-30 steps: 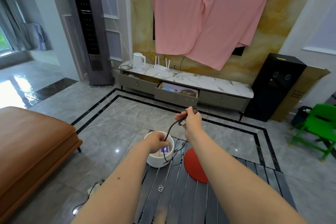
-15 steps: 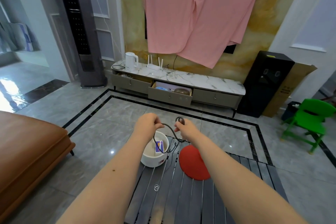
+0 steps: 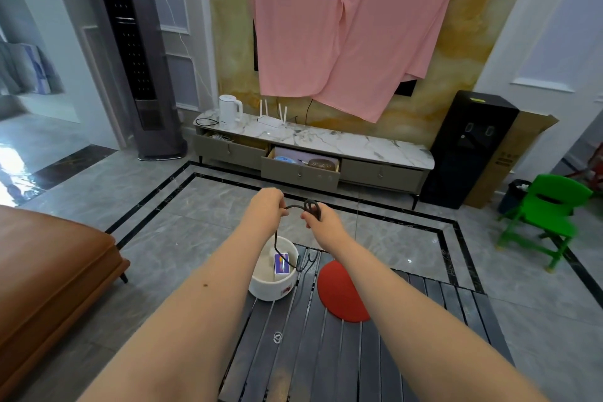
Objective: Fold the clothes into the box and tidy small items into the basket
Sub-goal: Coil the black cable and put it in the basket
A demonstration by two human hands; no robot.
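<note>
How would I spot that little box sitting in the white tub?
Find the dark slatted table in front of the person. At its far left corner stands a round white basket; inside leans a small white box with a purple face, the only coloured thing in it.

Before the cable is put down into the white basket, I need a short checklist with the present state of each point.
1. Left hand grips the black cable: ok.
2. Right hand holds the coiled end: ok.
3. Cable fully coiled: not ok, a length hangs down.
4. White basket below the hands: ok.
5. Room in basket beside the small box: ok.
6. Loose end clear of the slatted table: cannot tell.
</note>
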